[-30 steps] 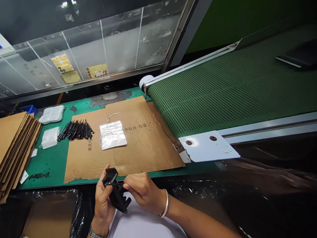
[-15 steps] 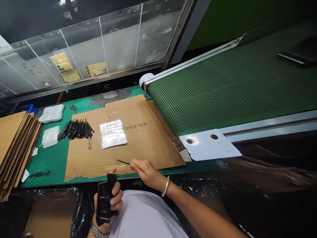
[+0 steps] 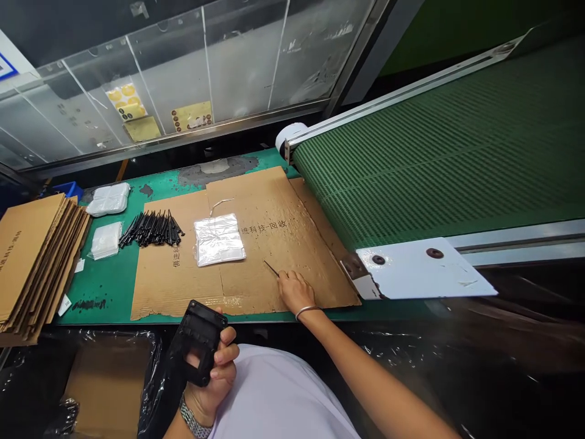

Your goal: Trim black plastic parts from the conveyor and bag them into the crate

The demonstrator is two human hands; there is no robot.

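Observation:
My left hand [image 3: 214,372] is closed round a black plastic part [image 3: 197,342], held low in front of my body. My right hand [image 3: 295,291] reaches out over the brown cardboard sheet [image 3: 256,268] and pinches a thin black pin [image 3: 270,268] whose tip points up and left. A stack of clear plastic bags [image 3: 218,239] lies on the cardboard just left of the pin. Further left lies a pile of black pins [image 3: 152,228].
A green conveyor belt [image 3: 434,152] with a white end plate [image 3: 425,268] runs along the right. Stacked flat cartons [image 3: 34,262] sit at the left, with white bag packs [image 3: 108,199] behind. Black plastic film [image 3: 457,353] covers the near edge. Glass panels stand behind the bench.
My right hand pulled a pin away from the black part and carried it forward over the cardboard. My left hand lowered and turned the black part.

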